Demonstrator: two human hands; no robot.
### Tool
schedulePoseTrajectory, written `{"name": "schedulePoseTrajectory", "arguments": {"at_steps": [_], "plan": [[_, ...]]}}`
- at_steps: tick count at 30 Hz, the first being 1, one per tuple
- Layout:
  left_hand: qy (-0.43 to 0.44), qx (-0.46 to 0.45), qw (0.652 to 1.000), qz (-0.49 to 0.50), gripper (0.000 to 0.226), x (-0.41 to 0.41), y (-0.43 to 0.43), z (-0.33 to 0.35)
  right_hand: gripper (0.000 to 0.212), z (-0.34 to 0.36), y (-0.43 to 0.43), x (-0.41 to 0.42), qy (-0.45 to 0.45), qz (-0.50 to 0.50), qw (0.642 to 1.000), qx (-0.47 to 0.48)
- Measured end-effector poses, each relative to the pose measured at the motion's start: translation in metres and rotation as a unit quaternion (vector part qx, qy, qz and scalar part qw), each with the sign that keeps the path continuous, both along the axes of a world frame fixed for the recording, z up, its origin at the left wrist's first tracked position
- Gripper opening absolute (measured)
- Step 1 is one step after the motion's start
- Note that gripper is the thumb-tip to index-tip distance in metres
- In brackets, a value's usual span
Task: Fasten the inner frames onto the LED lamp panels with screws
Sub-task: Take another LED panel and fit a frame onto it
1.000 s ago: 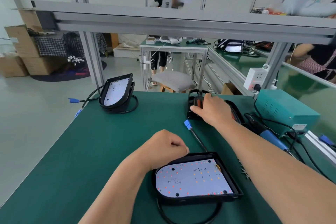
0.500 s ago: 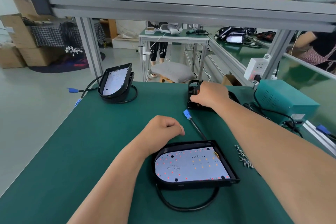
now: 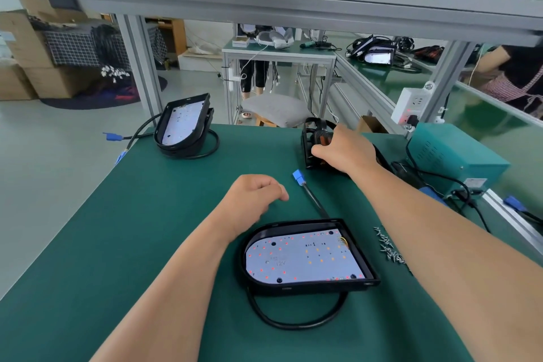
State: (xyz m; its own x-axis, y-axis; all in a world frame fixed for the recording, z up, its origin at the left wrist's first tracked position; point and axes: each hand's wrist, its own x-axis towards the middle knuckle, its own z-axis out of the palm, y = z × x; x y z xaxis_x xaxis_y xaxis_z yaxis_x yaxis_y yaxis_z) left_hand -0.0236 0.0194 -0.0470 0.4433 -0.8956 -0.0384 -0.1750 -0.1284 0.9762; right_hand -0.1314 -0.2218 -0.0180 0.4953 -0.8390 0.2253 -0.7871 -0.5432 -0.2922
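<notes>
Near panel: black D-shaped LED lamp panel with white board of red and amber dots (image 3: 305,256), flat on green matted surface (image 3: 132,244), close in front, board bare, no inner frame on it, no screws seen driven. Right hand (image 3: 345,150) far out at stack of black inner frames (image 3: 313,141), fingers curled onto top frame, grip apparently only starting. Left hand (image 3: 254,197) loosely clenched, empty, just beyond panel's far-left edge. Heap of small silver screws (image 3: 389,248) beside panel at right, untouched. Two stacked black lamp panels (image 3: 183,125) at far left, state unclear. Judged early: seating and screwing all left.
</notes>
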Motion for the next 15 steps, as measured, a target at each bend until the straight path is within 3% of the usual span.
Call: {"name": "schedulePoseTrajectory", "arguments": {"at_steps": [7, 11, 15], "plan": [[0.015, 0.007, 1.0, 0.009, 0.021, 0.0015, -0.001, -0.0016, 0.034, -0.0028, 0.0055, -0.0035, 0.019, 0.023, 0.999, -0.02], [0.015, 0.001, 1.0, 0.007, 0.027, 0.0023, -0.0006, -0.0032, 0.034, 0.0025, 0.0046, -0.0008, 0.039, 0.027, 0.999, 0.004], [0.006, -0.004, 1.0, 0.006, 0.028, 0.0035, -0.0015, -0.0055, 0.032, 0.0046, 0.0031, -0.002, 0.004, 0.03, 0.999, 0.016]]}}
